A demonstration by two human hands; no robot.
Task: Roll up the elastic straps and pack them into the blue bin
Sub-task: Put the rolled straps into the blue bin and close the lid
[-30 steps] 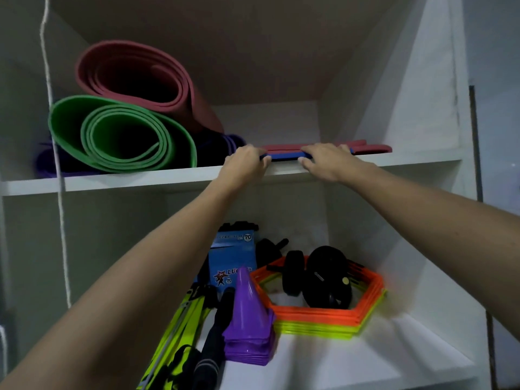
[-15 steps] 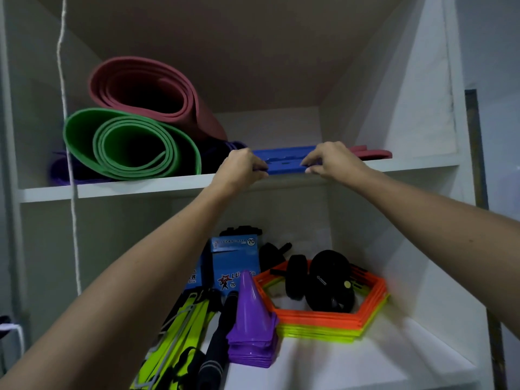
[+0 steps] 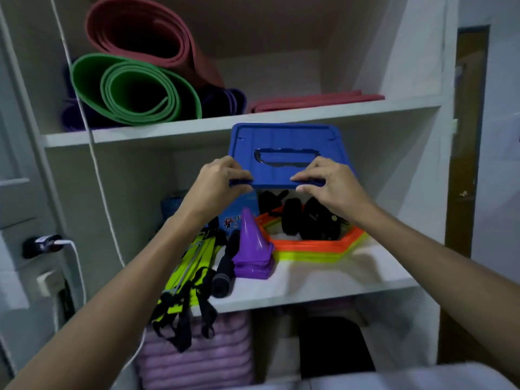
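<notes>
Both hands hold a flat blue bin [image 3: 284, 142] in the air in front of the cupboard, just below the front edge of the upper shelf [image 3: 197, 129]. It looks folded flat, with a handle cut-out in its face. The left hand [image 3: 222, 181] pinches its near edge at the left corner, thumb under and fingers curled over the top. The right hand [image 3: 329, 182] pinches the same edge towards the right corner in the same way.

On the upper shelf, a rolled green mat [image 3: 135, 91] lies at the left end with a rolled red mat [image 3: 146, 32] resting on top of it, and flat red pads [image 3: 315, 101] lie at the right end.

On the middle shelf [image 3: 323, 285] below, a stack of purple cones [image 3: 253, 246] stands near the front edge. Orange and yellow hexagon rings [image 3: 323, 247] lie to its right with black wheels [image 3: 309, 220] inside them. Yellow-green and black straps [image 3: 188, 274] hang over the front edge at the left.
</notes>
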